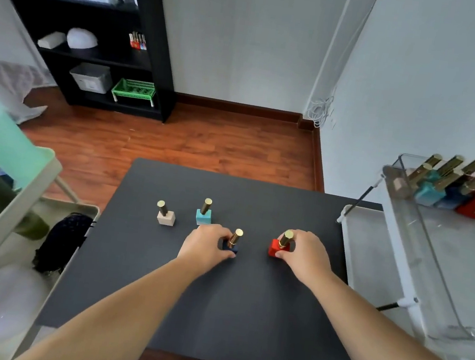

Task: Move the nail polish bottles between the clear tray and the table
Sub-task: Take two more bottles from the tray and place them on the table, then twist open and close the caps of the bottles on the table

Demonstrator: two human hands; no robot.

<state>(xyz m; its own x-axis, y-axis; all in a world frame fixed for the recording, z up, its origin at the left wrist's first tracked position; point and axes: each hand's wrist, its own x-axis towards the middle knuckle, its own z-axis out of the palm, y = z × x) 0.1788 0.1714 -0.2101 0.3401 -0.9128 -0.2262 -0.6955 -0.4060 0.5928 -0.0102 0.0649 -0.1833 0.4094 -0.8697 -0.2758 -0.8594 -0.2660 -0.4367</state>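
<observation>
Four gold-capped nail polish bottles stand upright on the dark table (214, 303). My left hand (206, 245) grips the dark blue bottle (234, 241) at its base. On the red bottle (279, 245), my right hand (306, 257) is closed around the square base. A beige bottle (165, 215) and a teal bottle (204, 214) stand free farther back on the left. The clear tray (422, 234) sits on a white cart at the right. Several more bottles (455, 190) are packed at its far end.
A white cart (375, 267) stands against the table's right edge. A pale cart with a dark bag (62, 243) sits at the left. Black shelving (102, 50) is across the wooden floor. My feet show below the table's near edge.
</observation>
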